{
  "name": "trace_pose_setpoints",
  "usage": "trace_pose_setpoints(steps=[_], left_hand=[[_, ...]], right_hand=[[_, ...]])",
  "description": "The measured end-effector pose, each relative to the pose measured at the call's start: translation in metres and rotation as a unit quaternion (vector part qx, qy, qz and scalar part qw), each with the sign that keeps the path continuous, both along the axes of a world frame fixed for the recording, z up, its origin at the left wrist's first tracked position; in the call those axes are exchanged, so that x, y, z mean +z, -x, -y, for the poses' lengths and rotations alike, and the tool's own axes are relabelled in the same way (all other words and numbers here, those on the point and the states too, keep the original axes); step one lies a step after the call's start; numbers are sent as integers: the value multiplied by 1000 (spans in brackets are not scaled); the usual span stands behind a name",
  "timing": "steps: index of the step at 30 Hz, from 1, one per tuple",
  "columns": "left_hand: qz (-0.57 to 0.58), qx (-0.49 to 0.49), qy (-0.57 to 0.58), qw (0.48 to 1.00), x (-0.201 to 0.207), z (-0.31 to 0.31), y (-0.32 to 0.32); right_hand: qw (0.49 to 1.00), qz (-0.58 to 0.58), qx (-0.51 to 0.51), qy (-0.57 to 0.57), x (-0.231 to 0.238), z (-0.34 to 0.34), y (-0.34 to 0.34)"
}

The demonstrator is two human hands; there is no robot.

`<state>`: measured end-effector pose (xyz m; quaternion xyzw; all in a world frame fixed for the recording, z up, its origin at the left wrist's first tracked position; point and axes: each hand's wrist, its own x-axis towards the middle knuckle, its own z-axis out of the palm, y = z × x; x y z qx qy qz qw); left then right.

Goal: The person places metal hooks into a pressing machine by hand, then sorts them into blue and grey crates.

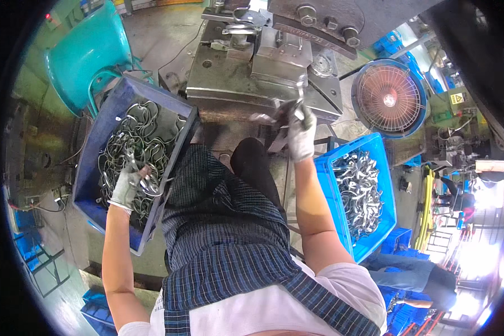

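Note:
My left hand (126, 189), in a pale work glove with bare fingertips, reaches into a dark blue bin (89, 162) on the left. Its fingers are closed on a curved metal piece (149, 186) above a tangle of bent metal pieces (143, 126). My right hand (302, 137), gloved in the same way, is raised at the front edge of the press bed (241, 92). A shiny metal piece (301, 94) sticks up from its fingers toward the die block (283, 56). Motion smears the dark fingers and part of what they hold.
A bright blue bin (323, 168) of shiny bent pieces stands to my right. Beyond it is a round caged fan (389, 99). A teal chair (89, 53) stands at the far left. Another person (420, 280) is at the lower right, near blue crates.

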<state>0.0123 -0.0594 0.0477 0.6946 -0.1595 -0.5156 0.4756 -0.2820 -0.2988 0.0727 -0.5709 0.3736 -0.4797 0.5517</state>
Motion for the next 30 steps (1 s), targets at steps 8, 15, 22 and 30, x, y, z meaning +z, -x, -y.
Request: trace_pose_setpoints(steps=[8, 15, 22, 30], left_hand=[[24, -20, 1, 1000, -7, 20, 33], [78, 24, 133, 988, 11, 40, 45], [16, -23, 230, 973, 33, 65, 64], [114, -103, 235, 960, 37, 75, 74]], right_hand=[[993, 24, -108, 28, -23, 55, 0], [984, 152, -82, -40, -27, 66, 0], [963, -192, -118, 148, 6, 49, -4], [906, -277, 263, 182, 10, -46, -48]])
